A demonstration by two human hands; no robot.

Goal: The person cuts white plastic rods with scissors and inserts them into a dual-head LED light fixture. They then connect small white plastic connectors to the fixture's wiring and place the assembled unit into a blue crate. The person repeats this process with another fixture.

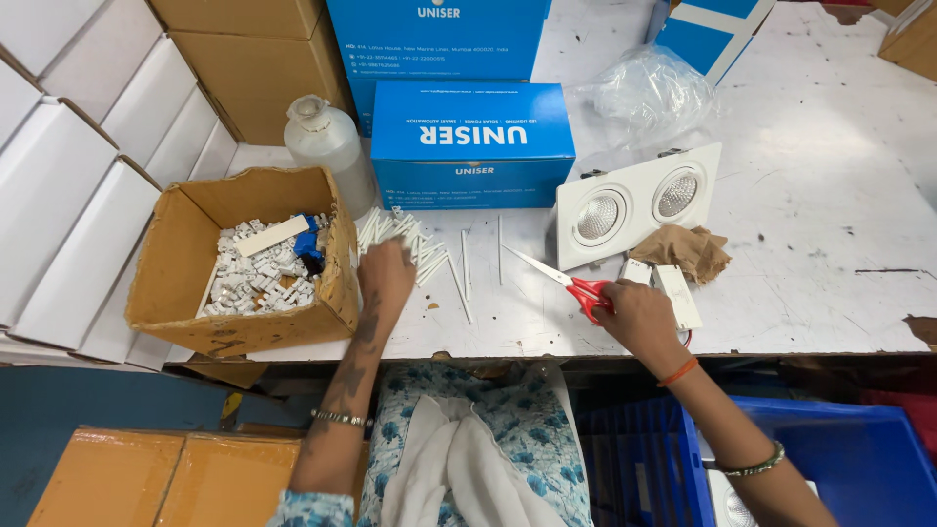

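My left hand [385, 275] reaches onto a loose pile of thin white sleeves [415, 244] on the white table [800, 224]; its fingers rest on them, and whether they grip any is hidden. Beside it, my right hand [636, 312] holds red-handled scissors [566, 281], blades pointing up-left toward the sleeves. A white twin-lamp light fitting [636, 203] lies just beyond the scissors. Under my right hand sits a small white driver box [677, 295] with a wire.
An open cardboard box [176, 273] with several small white connectors stands left of my left hand. Behind are a plastic bottle [327, 146], blue cartons [472, 137], a clear plastic bag [654, 93] and crumpled brown paper [688, 252]. White flat cartons [88, 195] stack at far left. Blue crates [839, 459] sit below the table edge.
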